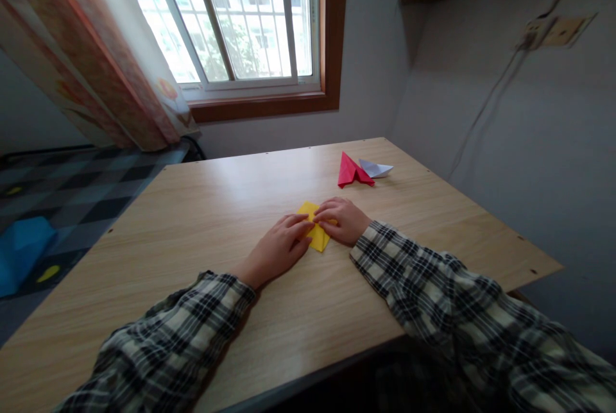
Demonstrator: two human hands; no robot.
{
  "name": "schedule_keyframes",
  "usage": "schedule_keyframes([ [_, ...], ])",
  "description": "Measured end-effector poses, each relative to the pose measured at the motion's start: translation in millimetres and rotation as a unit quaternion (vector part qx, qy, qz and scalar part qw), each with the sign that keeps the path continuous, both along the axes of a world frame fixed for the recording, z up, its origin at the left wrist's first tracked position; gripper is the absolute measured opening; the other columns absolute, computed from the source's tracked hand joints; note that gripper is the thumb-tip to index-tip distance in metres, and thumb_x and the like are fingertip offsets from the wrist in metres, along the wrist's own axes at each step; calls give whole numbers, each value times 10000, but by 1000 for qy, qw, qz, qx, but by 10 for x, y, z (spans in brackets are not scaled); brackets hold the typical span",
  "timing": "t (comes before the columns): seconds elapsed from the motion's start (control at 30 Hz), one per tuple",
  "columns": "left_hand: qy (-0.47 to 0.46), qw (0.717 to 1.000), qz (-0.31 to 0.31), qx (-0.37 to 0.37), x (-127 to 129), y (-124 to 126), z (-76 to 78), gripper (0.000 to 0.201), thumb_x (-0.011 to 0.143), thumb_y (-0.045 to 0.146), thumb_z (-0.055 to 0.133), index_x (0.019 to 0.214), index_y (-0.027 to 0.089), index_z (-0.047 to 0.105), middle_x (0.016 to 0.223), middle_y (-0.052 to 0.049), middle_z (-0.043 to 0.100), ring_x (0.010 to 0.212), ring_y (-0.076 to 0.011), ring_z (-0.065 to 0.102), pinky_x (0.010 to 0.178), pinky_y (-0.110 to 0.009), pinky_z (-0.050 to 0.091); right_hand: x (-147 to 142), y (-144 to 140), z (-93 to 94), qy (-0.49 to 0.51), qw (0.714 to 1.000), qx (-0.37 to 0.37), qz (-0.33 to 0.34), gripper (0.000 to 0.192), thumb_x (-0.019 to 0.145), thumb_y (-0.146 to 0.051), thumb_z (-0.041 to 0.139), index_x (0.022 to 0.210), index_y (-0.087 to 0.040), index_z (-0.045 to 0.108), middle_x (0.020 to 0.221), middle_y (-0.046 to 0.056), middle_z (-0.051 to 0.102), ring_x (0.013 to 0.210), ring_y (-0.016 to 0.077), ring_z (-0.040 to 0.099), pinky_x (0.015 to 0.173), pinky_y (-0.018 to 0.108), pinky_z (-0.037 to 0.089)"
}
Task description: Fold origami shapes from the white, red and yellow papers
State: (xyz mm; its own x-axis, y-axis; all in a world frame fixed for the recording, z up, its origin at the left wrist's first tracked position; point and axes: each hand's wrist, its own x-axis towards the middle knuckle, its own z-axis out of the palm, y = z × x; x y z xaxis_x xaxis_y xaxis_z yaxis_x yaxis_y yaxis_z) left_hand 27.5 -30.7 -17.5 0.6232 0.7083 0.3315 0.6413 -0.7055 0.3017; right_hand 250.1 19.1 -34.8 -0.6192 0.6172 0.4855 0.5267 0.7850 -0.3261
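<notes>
A small folded yellow paper (pixel 317 237) lies flat on the wooden table (pixel 202 220), near the middle. My left hand (pixel 279 247) rests palm down with its fingertips pressing the paper's left side. My right hand (pixel 341 219) is curled over the paper's right and upper part, fingers pressing it down. Both arms wear plaid sleeves. Much of the paper is hidden under the fingers.
A folded red paper shape (pixel 352 171) and a white paper boat (pixel 376 168) sit farther back on the table, to the right. A window and curtain (pixel 120 79) stand behind. The wall is close on the right; a blue object (pixel 22 249) lies on the floor at left.
</notes>
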Motion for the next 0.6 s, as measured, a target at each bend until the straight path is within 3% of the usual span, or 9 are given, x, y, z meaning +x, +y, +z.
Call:
schedule_keyframes([
  [0.1,-17,999,31,12,-4,4,-8,331,961,221,485,1247,203,651,1328,-96,650,1253,-229,571,1097,-452,486,17,4,6,-15,1000,-8,-17,201,878,-153,632,982,-210,794,1087,67,773,1049,223,666,979,409,485],
  [0.3,25,985,163,46,-53,65,-73,395,981,292,453,1309,119,591,1344,-154,641,1283,-283,550,1150,-501,417,43,13,7,-24,998,-12,-55,187,891,-191,642,999,-224,791,1110,53,775,1078,230,665,983,413,469],
  [0.6,8,990,139,35,-50,66,-65,383,971,313,484,1293,129,577,1294,-146,657,1229,-273,575,1114,-473,447,57,50,-70,-35,996,-38,-77,263,908,-259,638,1142,-213,749,1262,88,722,1212,265,627,1068,474,439],
])
